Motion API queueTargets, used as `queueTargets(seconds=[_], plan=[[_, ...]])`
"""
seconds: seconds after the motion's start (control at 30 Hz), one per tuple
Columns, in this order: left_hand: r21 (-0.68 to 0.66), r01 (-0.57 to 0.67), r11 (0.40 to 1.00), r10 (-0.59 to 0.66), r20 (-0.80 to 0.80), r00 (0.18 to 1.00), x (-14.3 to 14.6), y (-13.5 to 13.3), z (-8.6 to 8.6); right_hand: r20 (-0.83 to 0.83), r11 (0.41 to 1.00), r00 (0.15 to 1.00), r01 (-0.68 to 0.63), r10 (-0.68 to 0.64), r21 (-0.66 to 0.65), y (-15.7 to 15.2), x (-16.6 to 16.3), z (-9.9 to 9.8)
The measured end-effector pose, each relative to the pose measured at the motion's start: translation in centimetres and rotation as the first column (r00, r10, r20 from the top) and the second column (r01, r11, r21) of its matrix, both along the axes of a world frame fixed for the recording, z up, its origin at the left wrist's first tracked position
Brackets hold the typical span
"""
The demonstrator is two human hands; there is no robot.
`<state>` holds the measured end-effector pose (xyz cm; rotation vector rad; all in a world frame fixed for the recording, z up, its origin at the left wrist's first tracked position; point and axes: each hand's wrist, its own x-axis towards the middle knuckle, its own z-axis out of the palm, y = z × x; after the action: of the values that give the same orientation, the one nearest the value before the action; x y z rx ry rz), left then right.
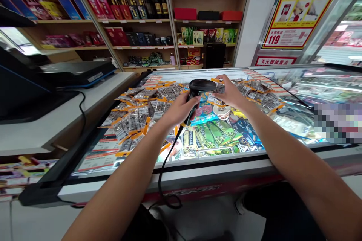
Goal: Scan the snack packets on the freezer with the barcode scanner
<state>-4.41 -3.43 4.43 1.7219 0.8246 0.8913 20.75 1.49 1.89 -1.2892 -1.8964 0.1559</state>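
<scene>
My left hand (182, 108) is wrapped round the handle of a black barcode scanner (201, 84), whose head points to the right. The scanner's cable (166, 160) hangs down over the front of the chest freezer. In my right hand (228, 92) is a small packet (217, 97) with orange edging and a printed label, held in front of the scanner head. Many like packets (138, 116) lie piled on the freezer's glass top to the left, and more packets (256, 88) lie to the right. Under the glass are frozen treats (215, 133) in colourful wrappers.
The freezer's front rim (215, 169) runs across in front of me. At left stands a white counter (34, 135) with a black device (79, 71) and a screen. Stocked shelves (135, 22) line the back wall, beside a poster (302, 7). A blurred patch covers the right edge.
</scene>
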Motion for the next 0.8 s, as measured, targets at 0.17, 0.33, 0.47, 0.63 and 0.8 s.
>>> queueTargets(seconds=[0.17,0.33,0.47,0.63,0.8], plan=[[0.013,0.028,1.0,-0.027,-0.075,0.997,0.0,0.0,-0.1,0.011,1.0,1.0,-0.023,0.022,0.016,0.0,-0.1,-0.1],[0.003,-0.011,1.0,0.011,0.006,1.0,0.2,0.2,0.0,-0.009,0.999,1.0,0.014,-0.014,0.035,0.1,0.3,0.4],[-0.021,-0.143,0.989,0.145,0.164,0.976,0.2,0.6,0.3,-0.136,0.964,0.954,0.267,-0.266,-0.012,1.2,3.2,0.8],[-0.1,-0.258,0.961,0.277,0.316,0.907,-0.3,1.2,0.7,-0.232,0.864,0.854,0.496,-0.465,0.092,2.8,10.0,-0.1],[-0.121,-0.325,0.938,0.346,0.372,0.861,-0.9,1.7,1.1,-0.197,0.86,0.868,0.487,-0.456,0.151,3.0,9.8,-0.7]])
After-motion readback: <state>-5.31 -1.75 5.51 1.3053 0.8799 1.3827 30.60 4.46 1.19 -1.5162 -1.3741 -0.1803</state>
